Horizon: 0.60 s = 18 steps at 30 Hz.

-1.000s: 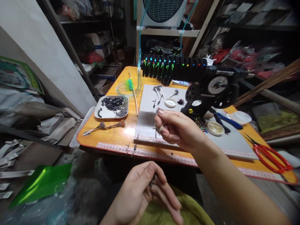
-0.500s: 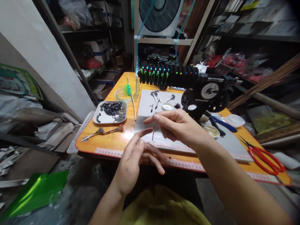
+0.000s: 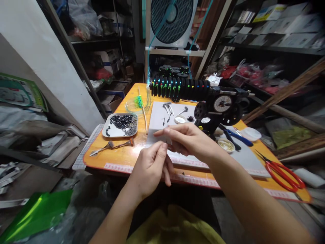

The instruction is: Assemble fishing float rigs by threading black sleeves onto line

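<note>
My left hand (image 3: 150, 167) is raised in front of the orange table (image 3: 127, 154), thumb and forefinger pinched close together just under my right hand (image 3: 189, 140). My right hand hovers over the white mat (image 3: 162, 118), fingers curled in a pinch; what either hand holds is too small to make out. Both hands meet near the table's front edge. Small dark tackle pieces (image 3: 168, 109) lie on the mat beyond them.
A white tray of black parts (image 3: 121, 124) sits at the left. A black line-winding machine with a row of spools (image 3: 188, 88) stands at the back. Red scissors (image 3: 281, 170), blue pliers (image 3: 237, 137), small white dishes (image 3: 225, 145) lie at the right. Shelves surround the table.
My left hand rose from my lap to meet my right hand and closed into a pinch. My right hand lowered slightly toward the mat.
</note>
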Motion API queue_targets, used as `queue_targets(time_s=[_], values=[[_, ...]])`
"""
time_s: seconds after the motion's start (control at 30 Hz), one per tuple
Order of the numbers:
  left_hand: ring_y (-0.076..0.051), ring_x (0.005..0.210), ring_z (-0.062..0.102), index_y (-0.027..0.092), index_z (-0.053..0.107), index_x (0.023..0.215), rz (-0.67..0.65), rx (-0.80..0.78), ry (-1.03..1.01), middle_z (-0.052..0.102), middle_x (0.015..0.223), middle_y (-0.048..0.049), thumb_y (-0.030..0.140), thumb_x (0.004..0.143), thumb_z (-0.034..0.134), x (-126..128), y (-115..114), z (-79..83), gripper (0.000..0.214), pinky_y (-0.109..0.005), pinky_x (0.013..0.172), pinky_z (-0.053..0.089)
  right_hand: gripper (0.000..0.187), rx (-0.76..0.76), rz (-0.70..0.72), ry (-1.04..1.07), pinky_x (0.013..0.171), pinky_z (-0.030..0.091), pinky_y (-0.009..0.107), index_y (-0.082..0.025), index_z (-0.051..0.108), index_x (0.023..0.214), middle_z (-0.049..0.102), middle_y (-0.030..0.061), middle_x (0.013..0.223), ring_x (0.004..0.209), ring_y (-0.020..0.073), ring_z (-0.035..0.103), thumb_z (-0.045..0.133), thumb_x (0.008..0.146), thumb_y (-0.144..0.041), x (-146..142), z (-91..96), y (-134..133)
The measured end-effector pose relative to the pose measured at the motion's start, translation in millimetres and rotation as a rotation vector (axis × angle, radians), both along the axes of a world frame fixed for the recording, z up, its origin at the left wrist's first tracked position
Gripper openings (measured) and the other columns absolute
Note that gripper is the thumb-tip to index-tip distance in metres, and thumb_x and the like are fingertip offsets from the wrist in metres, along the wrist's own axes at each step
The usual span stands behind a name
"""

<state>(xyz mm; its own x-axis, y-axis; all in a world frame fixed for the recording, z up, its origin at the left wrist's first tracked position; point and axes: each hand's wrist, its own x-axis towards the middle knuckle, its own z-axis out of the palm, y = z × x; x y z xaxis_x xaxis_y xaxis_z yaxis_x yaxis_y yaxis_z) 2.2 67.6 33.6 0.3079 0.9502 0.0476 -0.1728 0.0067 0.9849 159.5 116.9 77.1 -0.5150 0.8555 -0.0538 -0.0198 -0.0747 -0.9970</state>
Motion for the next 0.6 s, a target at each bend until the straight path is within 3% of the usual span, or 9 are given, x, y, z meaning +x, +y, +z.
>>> queue_targets(time_s=[0.07, 0.17, 0.3, 0.6], values=[[-0.01, 0.034, 0.059, 0.017, 0.06, 0.082, -0.027, -0.021, -0.065, 0.067, 0.056, 0.0017, 0.045, 0.098, 0.055, 1, 2, -3.0, 0.032, -0.017, 0.036, 0.039, 0.036, -0.08, 0.031, 0.08, 0.033, 0.019, 0.015, -0.011, 0.073, 0.097, 0.052, -0.0068, 0.043, 0.031, 0.0031, 0.031, 0.059, 0.094, -0.044, 0, -1.2, 2], [-0.011, 0.034, 0.059, 0.015, 0.064, 0.078, -0.043, -0.068, -0.188, 0.068, 0.052, -0.0002, 0.047, 0.092, 0.062, 5, 2, -9.7, 0.035, -0.018, 0.035, 0.042, 0.042, -0.203, 0.052, 0.18, 0.028, 0.019, 0.015, -0.017, 0.059, 0.073, 0.059, -0.0044, 0.05, 0.026, 0.0025, 0.029, 0.057, 0.091, -0.055, -5, -3.5, 5], [-0.01, 0.031, 0.056, 0.014, 0.066, 0.069, -0.025, -0.162, -0.335, 0.065, 0.046, -0.0001, 0.048, 0.089, 0.064, 11, -8, -15.9, 0.04, -0.017, 0.032, 0.041, 0.05, -0.301, 0.013, 0.277, 0.025, 0.016, 0.012, -0.021, 0.037, 0.058, 0.041, -0.0106, 0.04, 0.025, 0.001, 0.022, 0.063, 0.088, -0.052, -16, -5.9, 7], [-0.012, 0.036, 0.063, 0.013, 0.073, 0.073, -0.008, -0.364, -0.544, 0.067, 0.044, 0.0004, 0.045, 0.086, 0.071, 11, -45, -32.4, 0.035, -0.014, 0.029, 0.043, 0.052, -0.34, -0.069, 0.373, 0.026, 0.016, 0.009, -0.02, 0.035, 0.055, 0.037, -0.011, 0.037, 0.025, -0.0004, 0.018, 0.064, 0.091, -0.043, -22, -8.2, 8]])
